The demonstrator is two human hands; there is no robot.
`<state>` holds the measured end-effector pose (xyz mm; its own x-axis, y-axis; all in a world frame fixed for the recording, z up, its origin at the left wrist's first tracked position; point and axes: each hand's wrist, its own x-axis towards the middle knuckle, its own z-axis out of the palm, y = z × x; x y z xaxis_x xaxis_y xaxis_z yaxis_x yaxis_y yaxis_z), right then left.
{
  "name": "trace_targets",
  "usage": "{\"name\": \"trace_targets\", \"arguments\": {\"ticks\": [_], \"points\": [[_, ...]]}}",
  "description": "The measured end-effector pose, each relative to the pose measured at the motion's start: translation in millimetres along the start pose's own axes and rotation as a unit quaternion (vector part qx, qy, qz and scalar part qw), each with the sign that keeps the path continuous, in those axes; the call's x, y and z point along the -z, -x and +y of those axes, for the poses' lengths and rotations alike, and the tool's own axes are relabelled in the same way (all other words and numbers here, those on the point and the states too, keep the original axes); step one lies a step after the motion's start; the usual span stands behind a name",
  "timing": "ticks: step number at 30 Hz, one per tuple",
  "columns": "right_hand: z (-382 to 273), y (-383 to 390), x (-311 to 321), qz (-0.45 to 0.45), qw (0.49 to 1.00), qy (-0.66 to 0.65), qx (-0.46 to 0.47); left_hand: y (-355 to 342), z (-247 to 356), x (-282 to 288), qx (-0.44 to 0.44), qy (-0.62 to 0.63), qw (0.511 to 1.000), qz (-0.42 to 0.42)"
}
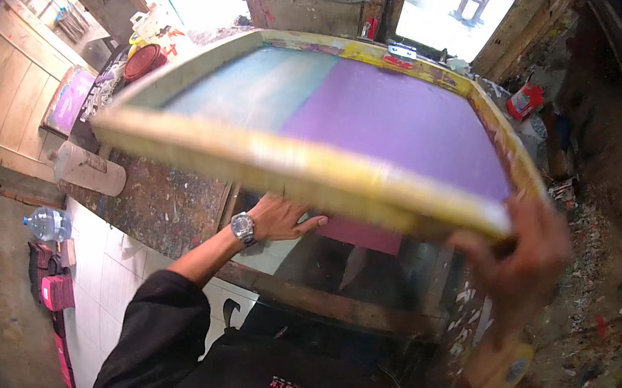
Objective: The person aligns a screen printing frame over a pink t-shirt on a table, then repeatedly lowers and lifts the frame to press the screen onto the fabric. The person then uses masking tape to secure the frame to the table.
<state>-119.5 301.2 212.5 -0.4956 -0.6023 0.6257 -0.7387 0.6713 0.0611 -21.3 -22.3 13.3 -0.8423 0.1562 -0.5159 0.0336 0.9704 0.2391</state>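
Note:
A screen printing frame (397, 194) of wood, smeared with yellow paint, is tilted up with its near edge raised. Its mesh (407, 120) is purple on the right and pale blue-green on the left. My right hand (527, 250), blurred by motion, grips the frame's near right corner. Beneath the raised edge, my left hand (280, 220) reaches over the glass-topped table (409, 285), its thumb stretched out and the fingertips partly hidden by the frame. A wristwatch (243, 227) is on that wrist. Beside the left thumb lies a pink sheet (362, 234), partly covered by the frame.
A whitish plastic bottle (92, 169) lies on the stained tabletop to the left. Behind it sits a round reddish-brown container (144, 62). A red package (525, 101) lies at the far right. Lower left, on the floor, are a clear water bottle (48, 224) and a pink stack (58, 292).

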Motion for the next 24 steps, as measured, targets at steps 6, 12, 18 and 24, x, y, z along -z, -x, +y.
{"name": "trace_targets", "arguments": {"ticks": [6, 12, 18, 24], "points": [[55, -125, 23, 0.025, 0.997, 0.058, -0.039, -8, -7, -16, -0.124, -0.067, 0.957, 0.253], [72, -168, 25, -0.003, 0.999, -0.022, -0.049, -5, -6, -16, -0.123, -0.058, 0.956, 0.26], [76, -168, 23, -0.003, 0.997, -0.057, -0.05, -4, -7, -13, -0.13, -0.052, 0.957, 0.252], [36, -83, 15, 0.024, 1.0, 0.001, -0.004, 20, 7, -18, -0.204, -0.042, 0.919, 0.334]]}}
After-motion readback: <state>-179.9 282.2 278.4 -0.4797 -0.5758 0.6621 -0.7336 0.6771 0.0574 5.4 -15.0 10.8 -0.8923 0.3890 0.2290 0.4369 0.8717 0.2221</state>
